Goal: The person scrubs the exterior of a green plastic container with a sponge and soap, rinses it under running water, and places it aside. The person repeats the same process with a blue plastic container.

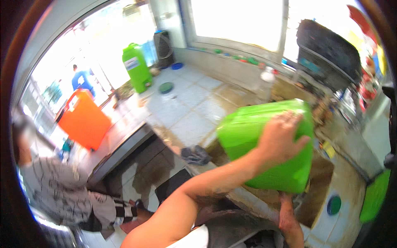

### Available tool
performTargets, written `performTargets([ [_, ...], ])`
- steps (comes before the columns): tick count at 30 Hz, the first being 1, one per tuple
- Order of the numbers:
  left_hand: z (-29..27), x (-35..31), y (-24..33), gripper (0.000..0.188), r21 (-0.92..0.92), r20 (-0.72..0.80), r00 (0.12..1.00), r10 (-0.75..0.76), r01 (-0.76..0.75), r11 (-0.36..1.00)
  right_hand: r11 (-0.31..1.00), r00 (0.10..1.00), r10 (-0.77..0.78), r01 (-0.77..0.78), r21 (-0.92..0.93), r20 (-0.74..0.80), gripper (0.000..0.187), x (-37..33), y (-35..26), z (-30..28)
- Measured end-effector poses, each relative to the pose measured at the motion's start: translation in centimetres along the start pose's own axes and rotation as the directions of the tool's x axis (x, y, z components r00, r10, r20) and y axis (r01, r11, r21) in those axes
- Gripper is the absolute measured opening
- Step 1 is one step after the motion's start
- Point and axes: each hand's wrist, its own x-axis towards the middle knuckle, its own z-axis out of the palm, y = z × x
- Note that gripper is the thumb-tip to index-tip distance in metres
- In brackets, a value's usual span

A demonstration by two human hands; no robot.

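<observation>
A large bright green plastic jerrycan (269, 153) is tilted over the basin in front of me. My left hand (281, 132) lies across its upper side, the thumb spread toward the right and the fingers bent over the surface. Below, my right hand (285, 198) meets the can's lower edge, its fingers mostly hidden under it. Between them, both hands hold the can. A brown-stained basin (324, 173) shows beneath and to its right. On the ledge just left of the can sits a crumpled dark cloth (195, 155).
A clear bottle (266, 84) stands behind the can. Round lids, one green (166, 87) and another green (334, 205), lie on the tiles. An orange jerrycan (84, 118) and a green one (136, 68) stand left. A person (58, 194) is at the far left.
</observation>
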Motion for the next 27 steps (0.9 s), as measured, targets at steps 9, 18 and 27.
performTargets([
  [9,0.1,0.5,1.0,0.065,-0.001,0.043,0.998,0.056,-0.056,0.998,0.989,0.996,0.088,-0.087,0.121,-0.005,0.038,-2.4,-1.8,-0.3],
  [18,-5.2,-2.1,-0.9,0.074,-0.222,-0.021,1.000,-0.020,0.015,0.975,0.963,0.971,-0.214,0.192,0.190,0.103,0.041,-11.8,-12.5,-6.5],
  [27,11.4,-12.5,-3.6,0.076,-0.454,0.891,0.410,-0.195,0.822,-0.344,0.786,0.739,-0.615,0.549,-0.283,-0.275,0.038,-29.0,-46.6,1.2],
])
